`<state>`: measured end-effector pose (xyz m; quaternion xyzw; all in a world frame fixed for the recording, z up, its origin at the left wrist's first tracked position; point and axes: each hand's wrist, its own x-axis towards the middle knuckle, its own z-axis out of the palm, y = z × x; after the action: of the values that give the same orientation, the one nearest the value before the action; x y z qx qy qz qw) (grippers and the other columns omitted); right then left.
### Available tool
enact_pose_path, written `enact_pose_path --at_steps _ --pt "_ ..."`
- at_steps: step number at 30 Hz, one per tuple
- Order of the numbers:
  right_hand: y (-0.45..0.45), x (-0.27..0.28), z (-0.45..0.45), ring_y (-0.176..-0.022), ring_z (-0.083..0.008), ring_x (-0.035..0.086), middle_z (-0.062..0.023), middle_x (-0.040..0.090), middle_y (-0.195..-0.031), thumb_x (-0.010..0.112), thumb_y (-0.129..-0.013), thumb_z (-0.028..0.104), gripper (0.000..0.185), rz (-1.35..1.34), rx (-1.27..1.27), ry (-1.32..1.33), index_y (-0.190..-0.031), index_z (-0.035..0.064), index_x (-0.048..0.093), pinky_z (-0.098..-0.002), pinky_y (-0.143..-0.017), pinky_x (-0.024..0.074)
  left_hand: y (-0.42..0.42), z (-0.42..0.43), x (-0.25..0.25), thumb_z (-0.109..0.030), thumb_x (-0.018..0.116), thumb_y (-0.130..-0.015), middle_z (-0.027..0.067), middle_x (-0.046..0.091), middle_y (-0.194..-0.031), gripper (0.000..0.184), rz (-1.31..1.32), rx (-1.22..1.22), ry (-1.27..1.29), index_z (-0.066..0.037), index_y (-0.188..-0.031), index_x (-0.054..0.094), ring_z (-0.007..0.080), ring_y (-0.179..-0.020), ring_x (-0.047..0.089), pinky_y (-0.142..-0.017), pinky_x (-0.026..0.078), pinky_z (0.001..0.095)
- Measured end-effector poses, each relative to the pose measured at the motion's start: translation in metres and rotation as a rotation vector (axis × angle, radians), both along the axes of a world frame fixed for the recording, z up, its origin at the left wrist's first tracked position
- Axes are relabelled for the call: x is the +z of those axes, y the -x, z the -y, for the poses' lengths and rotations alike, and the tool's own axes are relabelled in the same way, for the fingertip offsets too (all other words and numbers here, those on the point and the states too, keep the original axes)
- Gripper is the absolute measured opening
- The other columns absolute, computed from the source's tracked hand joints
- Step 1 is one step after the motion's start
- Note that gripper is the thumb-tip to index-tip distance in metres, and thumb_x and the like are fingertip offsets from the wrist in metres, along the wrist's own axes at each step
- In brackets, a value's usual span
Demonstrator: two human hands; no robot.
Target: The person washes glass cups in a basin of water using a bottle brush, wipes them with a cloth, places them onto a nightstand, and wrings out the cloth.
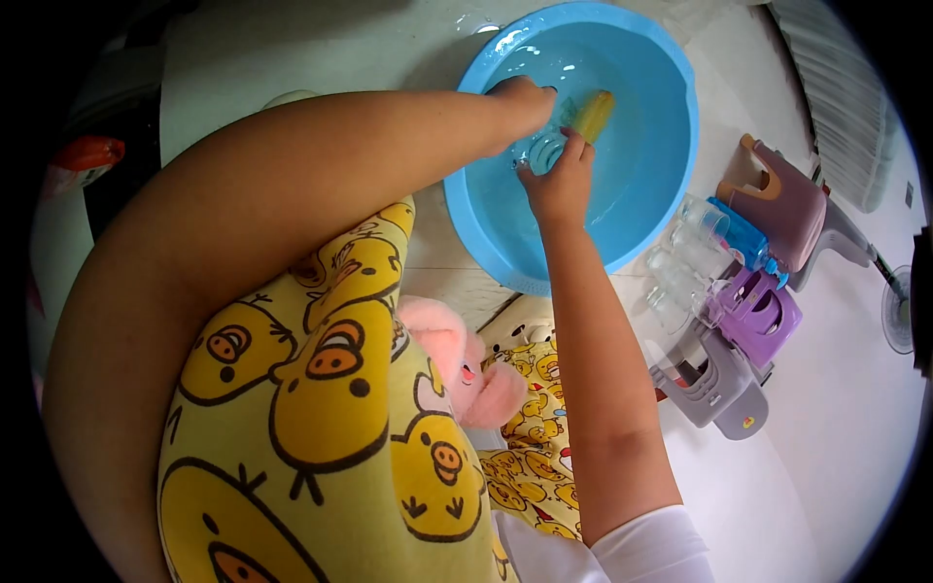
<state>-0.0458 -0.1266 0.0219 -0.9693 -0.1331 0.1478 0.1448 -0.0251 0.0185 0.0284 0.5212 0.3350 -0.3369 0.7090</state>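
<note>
A blue plastic basin (pixel 637 58) holds clear water. My left hand (pixel 525 109) is inside it near the left wall, its fingers curled downward; what they hold, if anything, is hidden. Just below and to the right, my right hand (pixel 562 185) has thumb and fingers closed around a clear glass (pixel 546 149), whose round rim shows in the water. A yellow oblong thing (pixel 594 116), perhaps a sponge, lies just beyond my right fingertips. I cannot tell whether those fingertips touch it.
Several clear glasses (pixel 671 282) stand right of the basin. Beside them are a blue bottle (pixel 743 238), a purple plastic item (pixel 758 316), a mauve stool (pixel 782 209) and a grey plastic piece (pixel 709 379). Pink plush footwear (pixel 466 364) and chick-patterned cloth (pixel 330 369) are below.
</note>
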Motion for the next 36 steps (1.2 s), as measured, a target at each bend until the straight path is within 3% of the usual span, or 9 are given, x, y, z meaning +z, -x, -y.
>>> enact_pose_path --at_steps 11,13,14,16,17,22,24,29,36 --pt "-0.001 0.003 -0.002 -0.092 -0.0341 0.051 -0.0176 0.044 -0.106 0.077 -0.054 0.018 0.073 -0.025 -0.137 0.027 -0.113 0.0022 0.037 -0.0389 -0.077 0.0445 0.001 -0.004 0.011 -0.038 0.041 -0.085 0.0140 0.040 -0.126 0.051 0.031 -0.008 0.020 -0.005 -0.124 0.039 0.0271 -0.120 0.034 -0.098 0.026 0.0397" --pt "-0.005 -0.010 0.013 -0.089 -0.0275 0.053 -0.0148 0.048 -0.103 0.079 -0.056 0.018 0.070 0.010 -0.162 -0.223 -0.111 0.0010 0.039 -0.0350 -0.075 0.0455 0.001 -0.002 0.001 -0.037 0.041 -0.085 0.0135 0.042 -0.124 0.050 0.078 -0.005 0.012 -0.005 -0.123 0.040 0.0258 -0.117 0.037 -0.096 0.028 0.0383" --pt "-0.005 -0.004 0.012 -0.089 -0.0275 0.053 -0.0148 0.048 -0.103 0.079 -0.056 0.018 0.070 0.007 -0.159 -0.223 -0.111 0.0010 0.039 -0.0350 -0.075 0.0455 0.002 -0.001 0.000 -0.037 0.041 -0.085 0.0135 0.042 -0.124 0.050 0.076 -0.002 0.012 -0.005 -0.123 0.040 0.0258 -0.117 0.037 -0.096 0.028 0.0383" --pt "-0.002 0.010 0.016 -0.086 -0.0210 0.053 -0.0109 0.050 -0.100 0.079 -0.058 0.018 0.066 -0.274 -0.496 -0.623 -0.109 0.0004 0.041 -0.0300 -0.073 0.0458 0.001 0.001 -0.003 -0.037 0.042 -0.085 0.0127 0.044 -0.122 0.050 0.084 0.000 0.003 -0.004 -0.122 0.040 0.0243 -0.114 0.039 -0.095 0.030 0.0370" --pt "-0.002 0.018 0.018 -0.085 -0.0180 0.053 -0.0074 0.049 -0.099 0.079 -0.059 0.014 0.065 -0.309 -0.536 -0.644 -0.110 0.0025 0.041 -0.0276 -0.071 0.0460 0.001 0.001 -0.002 -0.037 0.042 -0.085 0.0127 0.044 -0.122 0.050 0.084 0.001 0.005 -0.004 -0.122 0.040 0.0243 -0.114 0.039 -0.095 0.030 0.0370" --pt "-0.006 0.074 0.023 -0.092 -0.0188 0.053 -0.0071 0.049 -0.102 0.079 -0.057 0.009 0.068 -0.193 -0.353 -0.616 -0.114 0.0066 0.040 -0.0296 -0.075 0.0468 0.001 0.000 -0.001 -0.041 0.042 -0.084 0.0130 0.042 -0.123 0.053 0.071 0.058 0.115 -0.004 -0.121 0.041 0.0247 -0.115 0.038 -0.094 0.030 0.0371" --pt "-0.008 0.104 0.015 -0.094 -0.0193 0.052 -0.0076 0.049 -0.103 0.079 -0.057 0.006 0.070 -0.141 -0.363 -0.751 -0.115 0.0064 0.040 -0.0293 -0.075 0.0469 0.002 -0.002 0.010 -0.045 0.042 -0.083 0.0132 0.040 -0.124 0.055 0.072 0.068 0.111 -0.004 -0.121 0.042 0.0256 -0.116 0.037 -0.094 0.030 0.0385" --pt "-0.015 0.152 0.002 -0.096 -0.0199 0.053 -0.0095 0.050 -0.106 0.078 -0.057 0.002 0.070 0.091 -0.136 -0.604 -0.115 0.0039 0.039 -0.0294 -0.077 0.0476 0.004 -0.011 0.028 -0.054 0.039 -0.082 0.0143 0.035 -0.129 0.062 0.056 0.091 0.230 -0.005 -0.120 0.042 0.0278 -0.119 0.034 -0.094 0.031 0.0430" --pt "-0.016 0.104 0.001 -0.093 -0.0156 0.051 -0.0087 0.050 -0.104 0.078 -0.057 0.005 0.070 0.041 -0.212 -0.513 -0.115 0.0041 0.040 -0.0270 -0.075 0.0457 0.003 -0.012 0.018 -0.059 0.037 -0.081 0.0158 0.032 -0.132 0.070 0.061 0.072 0.393 -0.003 -0.123 0.038 0.0302 -0.121 0.033 -0.095 0.032 0.0442"
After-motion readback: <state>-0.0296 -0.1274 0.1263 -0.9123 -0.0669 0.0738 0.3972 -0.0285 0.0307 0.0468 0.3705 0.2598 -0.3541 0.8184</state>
